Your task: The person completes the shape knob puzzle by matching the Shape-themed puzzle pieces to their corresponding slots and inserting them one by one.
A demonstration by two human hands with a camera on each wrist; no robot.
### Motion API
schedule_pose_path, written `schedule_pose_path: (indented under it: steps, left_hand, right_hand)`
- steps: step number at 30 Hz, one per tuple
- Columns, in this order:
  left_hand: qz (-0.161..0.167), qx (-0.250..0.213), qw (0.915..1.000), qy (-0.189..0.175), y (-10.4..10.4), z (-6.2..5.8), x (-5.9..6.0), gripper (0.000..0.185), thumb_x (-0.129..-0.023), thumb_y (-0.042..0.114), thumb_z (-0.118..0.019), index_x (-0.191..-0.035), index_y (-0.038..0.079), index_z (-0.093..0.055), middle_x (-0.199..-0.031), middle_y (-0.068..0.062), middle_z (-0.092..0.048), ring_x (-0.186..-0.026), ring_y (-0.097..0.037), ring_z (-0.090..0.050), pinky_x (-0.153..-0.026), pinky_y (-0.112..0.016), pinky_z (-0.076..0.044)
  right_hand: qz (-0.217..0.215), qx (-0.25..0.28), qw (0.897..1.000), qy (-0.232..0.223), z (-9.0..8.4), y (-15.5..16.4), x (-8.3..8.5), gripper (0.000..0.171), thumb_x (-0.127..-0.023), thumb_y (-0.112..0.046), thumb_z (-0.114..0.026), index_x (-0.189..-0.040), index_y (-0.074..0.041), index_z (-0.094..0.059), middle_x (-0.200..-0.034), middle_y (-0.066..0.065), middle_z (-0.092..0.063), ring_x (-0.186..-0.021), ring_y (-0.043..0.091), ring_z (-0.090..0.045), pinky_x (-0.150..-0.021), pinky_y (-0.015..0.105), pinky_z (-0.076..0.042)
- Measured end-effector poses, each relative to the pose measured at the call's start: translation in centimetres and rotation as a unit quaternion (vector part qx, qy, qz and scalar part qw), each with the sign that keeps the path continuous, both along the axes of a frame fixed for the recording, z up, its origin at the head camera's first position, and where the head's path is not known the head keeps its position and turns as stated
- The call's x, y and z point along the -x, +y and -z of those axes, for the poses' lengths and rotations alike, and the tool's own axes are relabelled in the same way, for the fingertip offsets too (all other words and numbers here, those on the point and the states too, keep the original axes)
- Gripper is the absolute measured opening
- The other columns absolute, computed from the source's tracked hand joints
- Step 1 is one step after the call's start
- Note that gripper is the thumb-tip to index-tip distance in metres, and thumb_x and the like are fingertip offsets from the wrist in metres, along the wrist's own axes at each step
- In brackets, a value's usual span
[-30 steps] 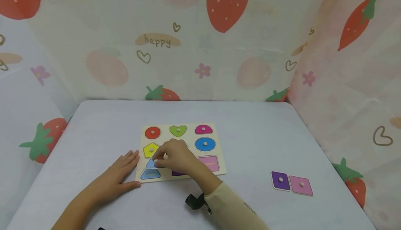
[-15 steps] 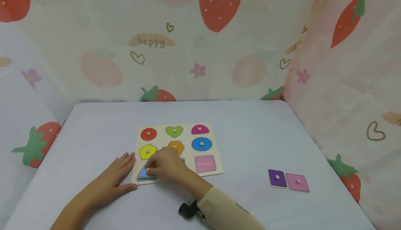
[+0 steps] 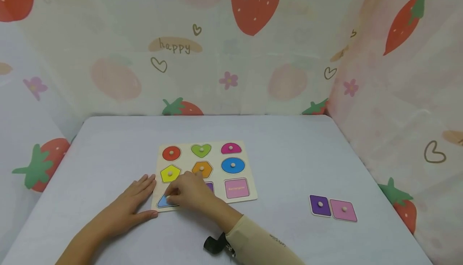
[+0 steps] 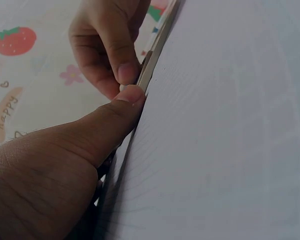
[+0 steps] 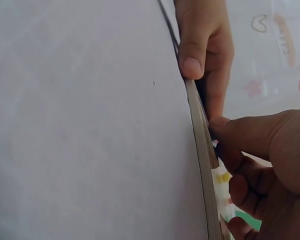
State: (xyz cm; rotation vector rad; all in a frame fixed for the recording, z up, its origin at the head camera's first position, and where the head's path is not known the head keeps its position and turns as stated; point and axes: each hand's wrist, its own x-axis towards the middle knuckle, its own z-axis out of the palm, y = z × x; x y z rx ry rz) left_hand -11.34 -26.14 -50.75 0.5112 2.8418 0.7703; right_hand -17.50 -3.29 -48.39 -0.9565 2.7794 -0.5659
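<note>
Pinching the small pale knob of a flat blue triangular wooden puzzle piece [image 3: 164, 201], the right hand [image 3: 191, 194] has its fingers curled over the near left corner of the thin pale wooden shape-sorter board [image 3: 253, 184], where the triangle sits at its recess; whether it lies fully seated I cannot tell. The left hand [image 3: 132, 202] lies flat and relaxed on the smooth lilac-grey counter [image 3: 289, 152], fingers straight, its thumb and fingertips touching the board's left edge.

Set in the board's cut-outs are a red circle [image 3: 171, 153], a green heart [image 3: 201, 150], a magenta half-round [image 3: 231, 148], a yellow pentagon [image 3: 170, 173], an orange heptagon [image 3: 202, 169] and a blue oval [image 3: 233, 165], each with a pale round knob. The pink rectangular recess [image 3: 237, 188] holds nothing, and a purple recess [image 3: 209, 186] shows partly behind the right hand.

Well apart to the right, a dark purple square piece [image 3: 320, 205] and a pink square piece [image 3: 344, 210] lie side by side on the counter, touching.
</note>
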Motion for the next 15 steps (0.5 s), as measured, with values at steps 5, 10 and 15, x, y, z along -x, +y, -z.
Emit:
schedule_pose_path:
  steps: [5,10,15]
  left_hand:
    - [0.002,-0.004,1.0000,0.002,-0.10,-0.07,-0.07,0.100,-0.087,0.072,-0.064,-0.161,0.012,-0.033,-0.170,-0.002,-0.024,-0.159,-0.032,-0.012,-0.128,-0.027,0.003]
    - [0.000,-0.002,1.0000,0.001,-0.10,-0.07,-0.15,0.100,-0.087,0.072,-0.063,-0.161,0.013,-0.033,-0.171,-0.002,-0.023,-0.159,-0.032,-0.012,-0.129,-0.029,0.002]
    - [0.000,0.000,1.0000,0.004,-0.06,0.04,-0.08,0.100,-0.087,0.073,-0.062,-0.162,0.014,-0.032,-0.171,-0.001,-0.023,-0.159,-0.031,-0.012,-0.129,-0.030,0.001]
  right_hand:
    - [-0.007,-0.002,1.000,0.004,-0.04,-0.19,-0.32,0.013,-0.090,-0.039,-0.080,-0.102,-0.038,-0.082,-0.071,-0.029,-0.060,-0.084,-0.001,-0.049,-0.085,0.030,-0.037]
    - [-0.005,-0.004,1.000,0.000,-0.27,-0.17,-0.48,0.013,-0.091,-0.039,-0.079,-0.104,-0.037,-0.081,-0.071,-0.028,-0.061,-0.084,-0.001,-0.049,-0.083,0.028,-0.036]
    - [-0.005,0.006,0.999,-0.033,-0.70,0.36,-0.29,0.016,-0.091,-0.035,-0.079,-0.107,-0.034,-0.081,-0.075,-0.027,-0.063,-0.086,-0.003,-0.051,-0.083,0.026,-0.040]
